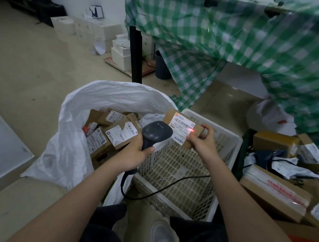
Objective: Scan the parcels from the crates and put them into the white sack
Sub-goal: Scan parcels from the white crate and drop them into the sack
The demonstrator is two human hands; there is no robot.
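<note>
The parcel [183, 129] you held was a small brown carton with a white barcode label facing up, its long axis running from 10 to 4 o'clock above the white crate [226, 139]. Your right hand [202, 140] pinched its 4 o'clock end. The white sack [76, 107], already holding parcels, lay at 9 o'clock, nearer your left hand [134, 152], which gripped the scanner [155, 132]; its red beam touched the label.

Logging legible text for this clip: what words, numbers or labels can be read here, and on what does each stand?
"S07-P802 T71", roughly: on the white label of the parcel held in the right hand; last characters unsure.
Barcodes and small print on that label: too small to read.
Marking on top of the scanner in the left hand: blurred.
Labels on parcels in the white sack: unreadable.
Red print on the tape of the big box: blurred.
</note>
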